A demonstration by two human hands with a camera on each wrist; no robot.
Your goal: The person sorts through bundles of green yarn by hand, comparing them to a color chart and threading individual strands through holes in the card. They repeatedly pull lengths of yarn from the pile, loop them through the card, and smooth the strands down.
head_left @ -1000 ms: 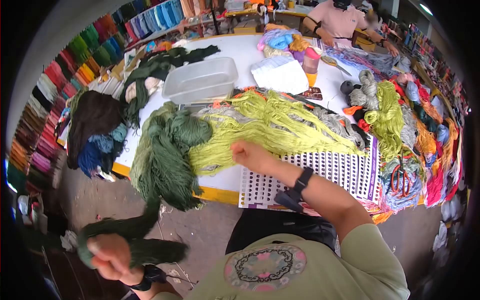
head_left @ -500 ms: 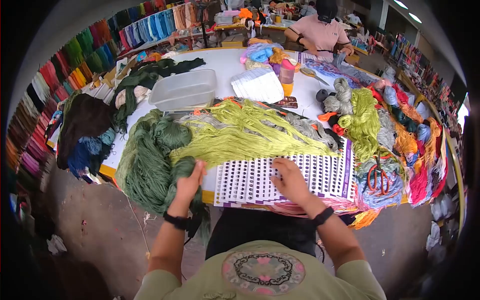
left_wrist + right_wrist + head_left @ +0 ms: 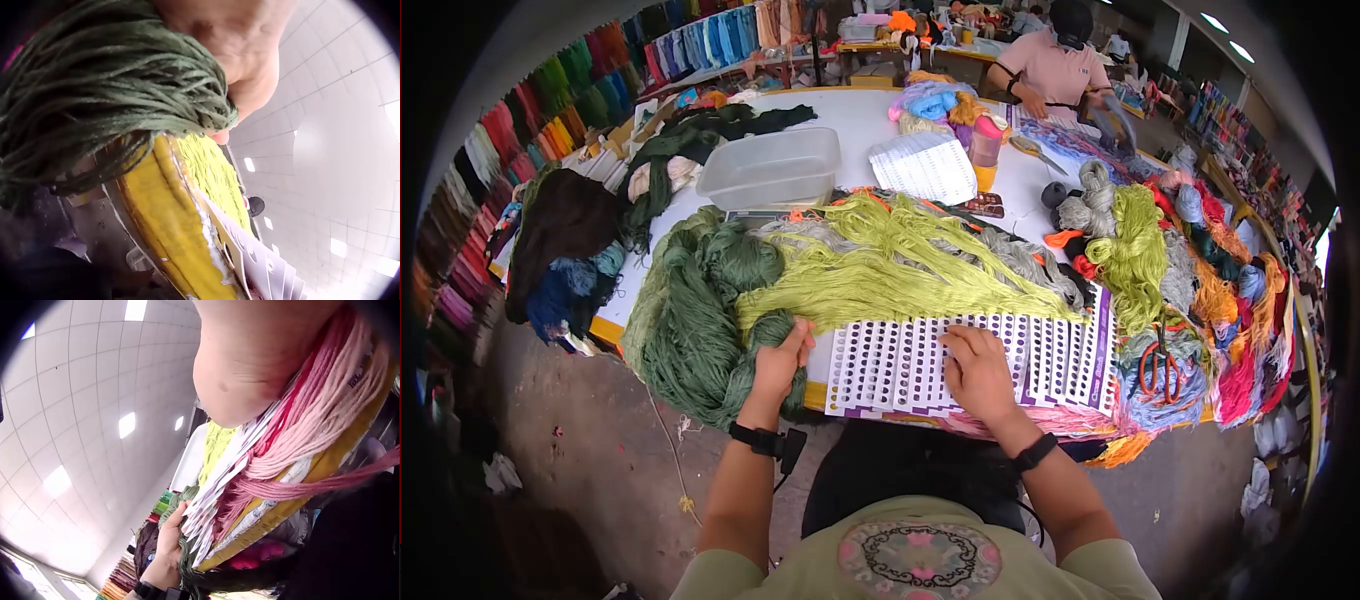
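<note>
My left hand (image 3: 780, 362) grips a hank of dark green yarn (image 3: 766, 330) at the table's front edge; in the left wrist view the green strands (image 3: 125, 81) bunch up at the hand (image 3: 240, 56). The right hand (image 3: 980, 372) rests on the overlapping white punched cards (image 3: 900, 365), fingers loosely bent with nothing held. Behind the cards lies lime-green yarn (image 3: 880, 290). A larger dark green heap (image 3: 690, 340) is left of my left hand. Pink yarn (image 3: 325, 419) hangs beneath the cards in the right wrist view.
A clear plastic tub (image 3: 770, 170), a white sheet (image 3: 924, 168), a pink-lidded bottle (image 3: 985, 145) and scissors (image 3: 1038, 152) lie farther back. Red-handled scissors (image 3: 1160, 372) are on yarn at right. Brown and blue yarn (image 3: 565, 240) hangs at left. Across the table is a person (image 3: 1055, 70).
My left hand has come up from the lower left to the table edge with the green yarn. My right hand has moved from the lime-green yarn down onto the cards.
</note>
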